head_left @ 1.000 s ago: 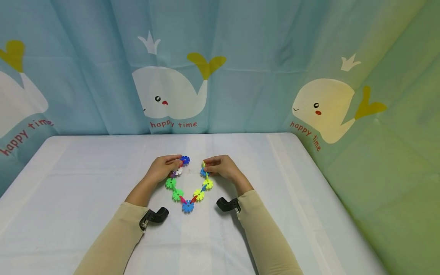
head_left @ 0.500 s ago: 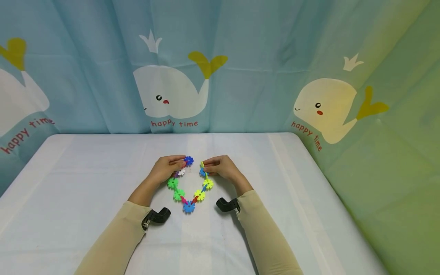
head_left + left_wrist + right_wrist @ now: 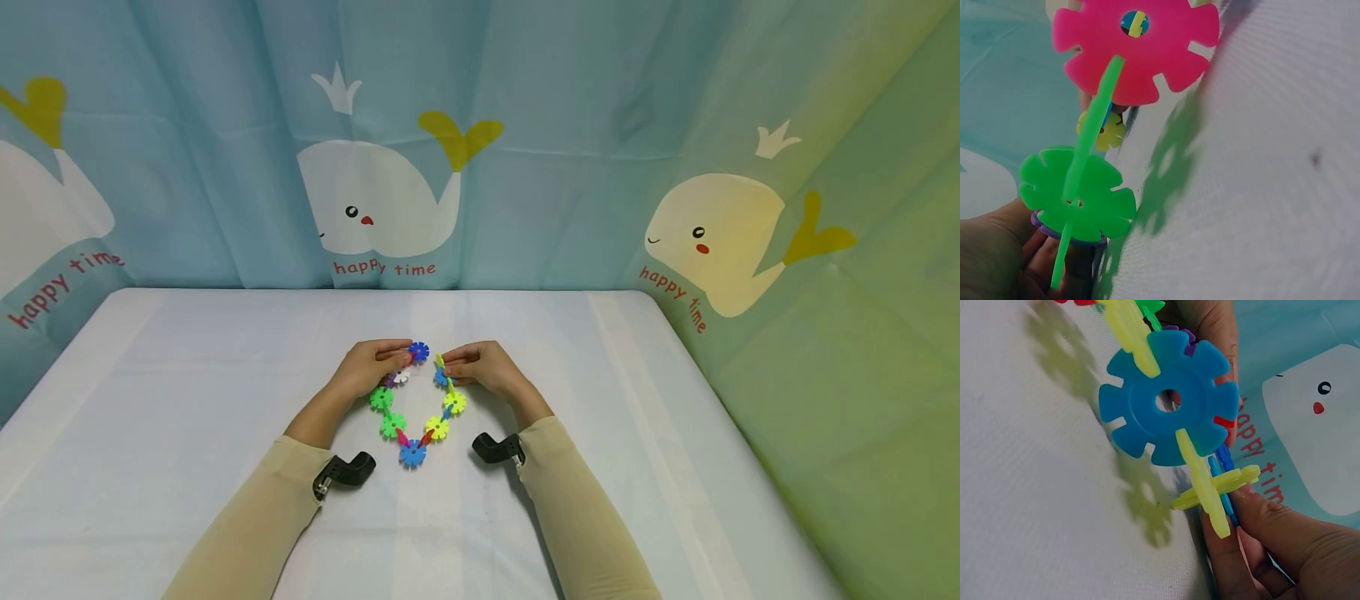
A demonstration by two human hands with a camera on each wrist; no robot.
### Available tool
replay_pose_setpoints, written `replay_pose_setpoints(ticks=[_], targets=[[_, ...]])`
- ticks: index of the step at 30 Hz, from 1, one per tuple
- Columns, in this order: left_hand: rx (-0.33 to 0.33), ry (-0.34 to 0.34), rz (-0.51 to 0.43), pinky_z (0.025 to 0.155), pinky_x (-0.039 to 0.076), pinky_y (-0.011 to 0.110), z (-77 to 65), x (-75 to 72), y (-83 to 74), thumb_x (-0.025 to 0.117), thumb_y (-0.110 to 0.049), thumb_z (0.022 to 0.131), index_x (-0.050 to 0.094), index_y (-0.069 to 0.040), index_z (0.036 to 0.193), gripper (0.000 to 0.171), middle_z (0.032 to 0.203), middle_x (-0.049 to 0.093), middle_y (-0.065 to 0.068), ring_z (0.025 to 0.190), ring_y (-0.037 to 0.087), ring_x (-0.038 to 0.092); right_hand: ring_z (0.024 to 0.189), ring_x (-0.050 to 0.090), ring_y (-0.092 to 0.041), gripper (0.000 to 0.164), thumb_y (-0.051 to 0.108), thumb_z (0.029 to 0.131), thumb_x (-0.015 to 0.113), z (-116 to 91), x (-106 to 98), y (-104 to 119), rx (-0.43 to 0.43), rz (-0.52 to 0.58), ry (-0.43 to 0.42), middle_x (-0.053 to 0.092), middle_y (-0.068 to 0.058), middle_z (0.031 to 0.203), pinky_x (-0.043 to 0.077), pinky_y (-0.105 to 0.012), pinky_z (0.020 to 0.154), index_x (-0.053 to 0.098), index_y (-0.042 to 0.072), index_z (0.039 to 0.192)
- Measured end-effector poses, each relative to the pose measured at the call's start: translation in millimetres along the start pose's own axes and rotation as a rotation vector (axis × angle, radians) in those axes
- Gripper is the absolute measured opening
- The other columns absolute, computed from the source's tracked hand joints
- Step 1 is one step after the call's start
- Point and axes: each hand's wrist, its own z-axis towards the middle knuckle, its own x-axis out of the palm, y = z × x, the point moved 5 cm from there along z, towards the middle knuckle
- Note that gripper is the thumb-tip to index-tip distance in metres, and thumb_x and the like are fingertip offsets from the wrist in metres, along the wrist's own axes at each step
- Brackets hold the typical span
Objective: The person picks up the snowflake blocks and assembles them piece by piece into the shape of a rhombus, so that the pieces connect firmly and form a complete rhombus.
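A chain of slotted, flower-shaped plastic discs (image 3: 412,453) forms a nearly closed loop, its gap at the far side. My left hand (image 3: 366,367) pinches the left end, close to the white disc (image 3: 402,377); a dark blue disc (image 3: 419,351) sticks out past the fingertips. Opposite it, my right hand (image 3: 482,365) pinches the other end by a blue disc, with a yellow disc (image 3: 439,360) at the tip. The two ends are apart. Large in the left wrist view are a pink disc (image 3: 1088,40) and a green disc (image 3: 1041,194); a blue disc (image 3: 1125,403) fills the right wrist view's middle.
A white cloth covers the table (image 3: 585,500). Blue curtain (image 3: 555,208) with whale prints hangs behind the far edge, and a green stretch of it (image 3: 862,375) lines the right side. Each sleeve carries a black wrist mount (image 3: 352,469).
My left hand has moved slightly right, carrying its chain end along, so the gap between the two ends is narrower. My right hand has hardly moved.
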Motion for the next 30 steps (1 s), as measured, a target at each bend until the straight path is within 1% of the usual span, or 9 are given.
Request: replay_pose_setpoints(ticks=[5, 10, 16, 20, 22, 25, 27, 28, 30], targets=[[-0.004, 0.006, -0.007, 0.105, 0.045, 0.046, -0.3, 0.4, 0.4, 0.06, -0.029, 0.099, 0.061, -0.01, 0.136, 0.041, 0.132, 0.063, 0.013, 0.123, 0.029, 0.059, 0.08, 0.071, -0.012, 0.027, 0.0, 0.088, 0.071, 0.4, 2.4, -0.9, -0.004, 0.001, 0.019, 0.073, -0.018, 0.102, 0.059, -0.031, 0.078, 0.069, -0.007, 0.114], [0.006, 0.014, -0.011, 0.106, 0.044, 0.046, 0.3, 0.8, 0.5, 0.06, -0.029, 0.099, 0.06, -0.009, 0.135, 0.042, 0.133, 0.063, 0.014, 0.124, 0.029, 0.058, 0.079, 0.07, -0.012, 0.025, 0.001, 0.088, 0.072, 1.7, 3.8, -2.3, -0.003, -0.014, 0.014, 0.074, -0.016, 0.101, 0.059, -0.03, 0.077, 0.071, -0.005, 0.112], [0.002, 0.019, -0.027, 0.105, 0.045, 0.046, -0.6, 2.0, 1.6, 0.061, -0.028, 0.099, 0.061, -0.009, 0.135, 0.041, 0.132, 0.063, 0.013, 0.123, 0.029, 0.059, 0.079, 0.069, -0.01, 0.025, 0.003, 0.089, 0.071, 0.5, 6.3, -0.9, -0.034, -0.062, 0.025, 0.074, -0.016, 0.102, 0.059, -0.028, 0.075, 0.071, -0.003, 0.113], [0.012, 0.021, -0.017, 0.104, 0.046, 0.044, 0.0, 2.5, 1.8, 0.06, -0.028, 0.099, 0.061, -0.01, 0.135, 0.04, 0.131, 0.064, 0.012, 0.121, 0.027, 0.06, 0.077, 0.068, -0.009, 0.025, 0.004, 0.089, 0.071, -0.4, 7.7, 0.8, -0.055, -0.083, 0.033, 0.074, -0.014, 0.101, 0.058, -0.026, 0.073, 0.071, -0.003, 0.113], [0.007, 0.03, -0.038, 0.098, 0.051, 0.041, 0.7, 2.9, 2.0, 0.06, -0.027, 0.1, 0.06, -0.009, 0.136, 0.04, 0.127, 0.066, 0.013, 0.113, 0.026, 0.064, 0.076, 0.067, -0.008, 0.025, 0.004, 0.089, 0.071, -0.2, 7.9, 1.3, -0.064, -0.088, 0.034, 0.073, -0.013, 0.099, 0.058, -0.026, 0.072, 0.071, -0.003, 0.113], [-0.025, 0.042, -0.076, 0.081, 0.056, 0.032, 1.4, 2.7, 2.8, 0.059, -0.025, 0.1, 0.059, -0.009, 0.137, 0.04, 0.116, 0.071, 0.012, 0.095, 0.018, 0.068, 0.075, 0.066, -0.008, 0.024, 0.004, 0.089, 0.071, 0.0, 8.2, 2.2, -0.076, -0.104, 0.035, 0.073, -0.011, 0.096, 0.057, -0.025, 0.071, 0.071, -0.002, 0.112], [-0.053, 0.05, -0.112, 0.07, 0.055, 0.026, 1.5, 2.6, 3.5, 0.059, -0.024, 0.1, 0.058, -0.01, 0.138, 0.04, 0.109, 0.072, 0.012, 0.085, 0.014, 0.067, 0.075, 0.066, -0.008, 0.023, 0.005, 0.089, 0.071, 0.1, 8.2, 2.5, -0.079, -0.115, 0.036, 0.073, -0.01, 0.095, 0.057, -0.024, 0.07, 0.071, -0.002, 0.112], [-0.065, 0.049, -0.111, 0.067, 0.053, 0.024, 1.3, 2.3, 3.7, 0.06, -0.025, 0.1, 0.059, -0.012, 0.138, 0.04, 0.107, 0.073, 0.01, 0.082, 0.011, 0.065, 0.075, 0.066, -0.008, 0.023, 0.006, 0.089, 0.071, 0.2, 8.1, 2.6, -0.08, -0.12, 0.036, 0.073, -0.01, 0.095, 0.057, -0.024, 0.07, 0.071, -0.001, 0.111], [-0.067, 0.053, -0.109, 0.066, 0.053, 0.023, 1.1, 2.0, 3.5, 0.059, -0.025, 0.1, 0.058, -0.012, 0.138, 0.04, 0.106, 0.073, 0.009, 0.082, 0.008, 0.064, 0.075, 0.066, -0.008, 0.023, 0.006, 0.089, 0.071, 0.7, 8.1, 2.7, -0.082, -0.127, 0.036, 0.073, -0.01, 0.095, 0.056, -0.024, 0.07, 0.072, -0.001, 0.111]])
